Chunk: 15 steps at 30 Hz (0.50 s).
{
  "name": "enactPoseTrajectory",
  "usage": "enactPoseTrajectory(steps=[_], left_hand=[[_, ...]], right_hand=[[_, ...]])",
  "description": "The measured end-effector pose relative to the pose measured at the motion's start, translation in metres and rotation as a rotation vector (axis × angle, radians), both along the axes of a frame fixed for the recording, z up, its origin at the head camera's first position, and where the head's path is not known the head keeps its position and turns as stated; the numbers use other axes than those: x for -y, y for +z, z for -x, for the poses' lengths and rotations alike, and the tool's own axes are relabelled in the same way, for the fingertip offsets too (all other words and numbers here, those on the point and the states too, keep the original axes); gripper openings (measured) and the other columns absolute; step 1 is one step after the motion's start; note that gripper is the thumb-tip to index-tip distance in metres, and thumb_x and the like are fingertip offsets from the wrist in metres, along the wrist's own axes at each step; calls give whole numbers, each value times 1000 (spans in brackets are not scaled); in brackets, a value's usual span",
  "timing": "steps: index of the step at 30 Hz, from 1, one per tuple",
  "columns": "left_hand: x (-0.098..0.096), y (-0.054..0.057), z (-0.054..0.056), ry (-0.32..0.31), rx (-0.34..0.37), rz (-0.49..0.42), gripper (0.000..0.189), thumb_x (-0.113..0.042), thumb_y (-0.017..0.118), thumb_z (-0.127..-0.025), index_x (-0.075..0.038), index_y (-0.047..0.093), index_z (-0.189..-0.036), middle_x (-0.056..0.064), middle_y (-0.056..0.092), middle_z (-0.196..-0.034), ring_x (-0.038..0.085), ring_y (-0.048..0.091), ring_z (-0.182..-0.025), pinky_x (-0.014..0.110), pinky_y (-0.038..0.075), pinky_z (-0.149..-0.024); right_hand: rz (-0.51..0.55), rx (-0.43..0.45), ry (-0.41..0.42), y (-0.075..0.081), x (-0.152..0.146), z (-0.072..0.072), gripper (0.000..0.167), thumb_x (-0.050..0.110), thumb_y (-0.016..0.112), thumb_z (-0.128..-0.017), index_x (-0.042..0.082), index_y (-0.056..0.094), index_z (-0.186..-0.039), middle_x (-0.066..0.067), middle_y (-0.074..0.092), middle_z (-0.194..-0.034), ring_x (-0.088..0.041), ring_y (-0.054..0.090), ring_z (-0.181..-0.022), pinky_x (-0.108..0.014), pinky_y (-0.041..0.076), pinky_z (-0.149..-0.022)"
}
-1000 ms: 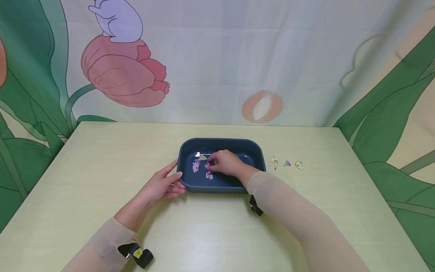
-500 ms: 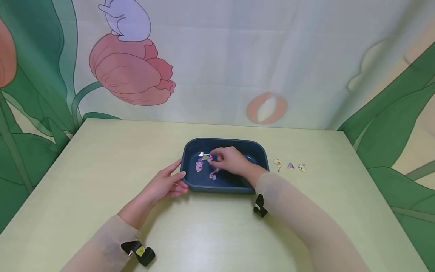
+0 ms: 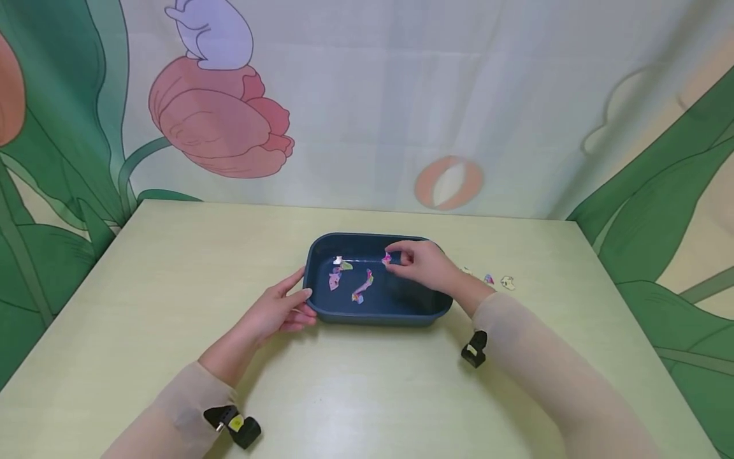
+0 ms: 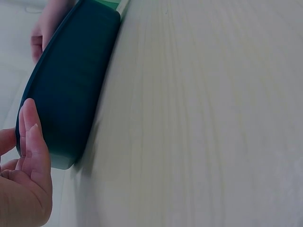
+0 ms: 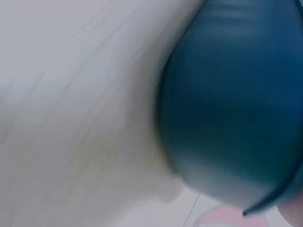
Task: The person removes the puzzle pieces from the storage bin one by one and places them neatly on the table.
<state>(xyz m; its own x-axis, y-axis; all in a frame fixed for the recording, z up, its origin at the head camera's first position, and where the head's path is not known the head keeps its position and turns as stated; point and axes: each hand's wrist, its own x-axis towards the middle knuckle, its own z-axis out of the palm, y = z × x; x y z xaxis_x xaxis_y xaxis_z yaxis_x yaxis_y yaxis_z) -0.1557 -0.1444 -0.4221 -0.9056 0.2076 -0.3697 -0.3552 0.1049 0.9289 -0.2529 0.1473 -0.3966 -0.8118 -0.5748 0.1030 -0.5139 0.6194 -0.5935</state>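
My left hand (image 3: 281, 309) grips the left end of a dark blue tray (image 3: 401, 312), thumb at the rim and fingers along the outer wall. In the left wrist view, the fingers of that left hand (image 4: 28, 179) lie against the tray's side (image 4: 71, 85). My right hand (image 3: 424, 264) pinches a small pink sticker (image 3: 387, 258) between thumb and forefinger over the right half of the tray. Left of it in the tray lie a purple sticker (image 3: 334, 281), a green sticker (image 3: 346, 266) and a long pink-purple sticker (image 3: 367, 280) touching a multicoloured one (image 3: 358, 298).
On the table (image 3: 367, 395) right of the tray lie a white sticker (image 3: 508, 282) and a small purple-pink sticker (image 3: 489, 279); another is mostly hidden by my right forearm. Behind the table hangs a printed curtain (image 3: 355, 115).
My right hand has moved right across the tray, carrying the pink sticker away from the other stickers. The long sticker now shows fully. My left hand stays on the tray.
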Motion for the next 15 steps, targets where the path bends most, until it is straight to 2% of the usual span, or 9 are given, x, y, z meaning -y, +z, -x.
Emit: enactPoseTrajectory(steps=[9,15], left_hand=[[-1,-1,-1,5,8,-4,62,-21,50,-98,-22,18,-150,8,65,-74,19,67,-67,26,53,-59],[-1,0,0,24,20,-2,61,-21,50,-97,-24,19,-150,9,65,-74,20,67,-66,26,53,-58]], right_hand=[[11,25,-22,5,-30,-6,37,23,72,-83,2,64,-112,4,43,-58,-12,41,-53,-28,40,-57],[13,13,-33,9,-44,-11,34,17,73,-81,1,64,-110,4,43,-59,-12,41,-54,-26,38,-53]])
